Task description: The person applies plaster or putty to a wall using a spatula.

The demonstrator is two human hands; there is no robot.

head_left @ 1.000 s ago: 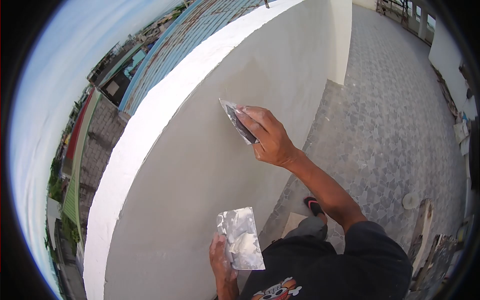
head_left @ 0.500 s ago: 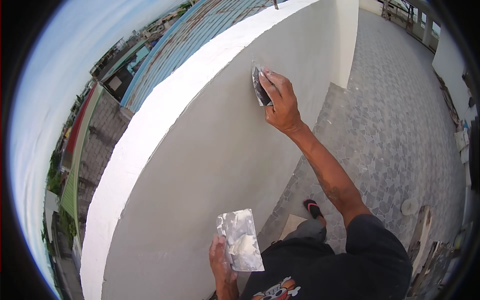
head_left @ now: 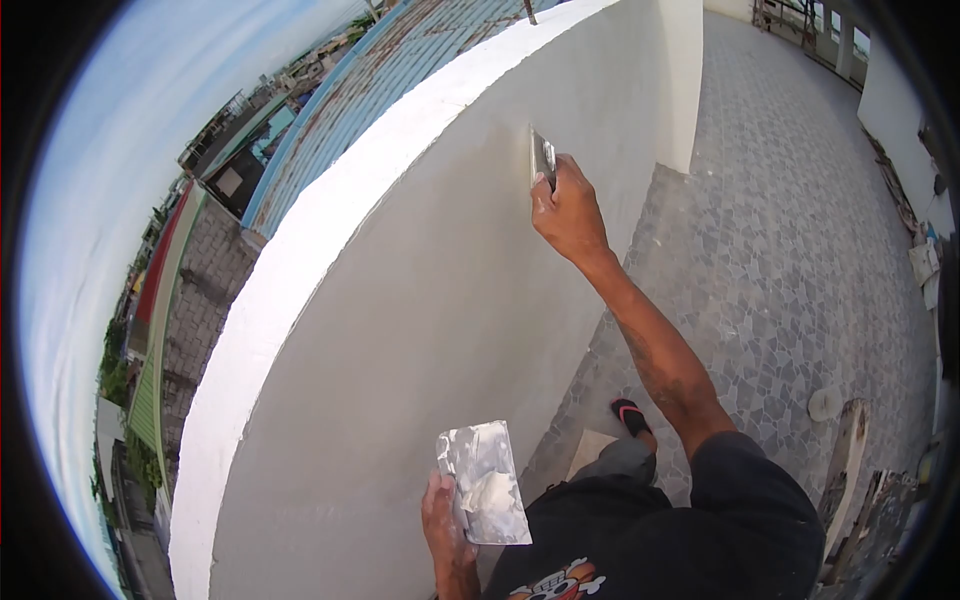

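Note:
My right hand (head_left: 570,208) is closed round a putty knife (head_left: 542,160), whose blade stands edge-on against the grey wall (head_left: 400,300) in its upper part. Low in the view, my left hand (head_left: 443,522) holds a flat rectangular plate (head_left: 485,482) by its left side. White putty is smeared over the plate, with a thicker lump near its middle. Whitish residue covers the fingers of both hands.
A white ledge (head_left: 270,300) tops the curved wall. Beyond it lie a blue corrugated roof (head_left: 350,120) and other buildings. Stone-patterned floor (head_left: 770,220) spreads at the right, with a round pale object (head_left: 825,404) and wooden boards (head_left: 848,460).
My right hand has turned the putty knife, so its blade now shows edge-on, a little further right. My left hand and the plate are nearly unmoved. The view has shifted slightly.

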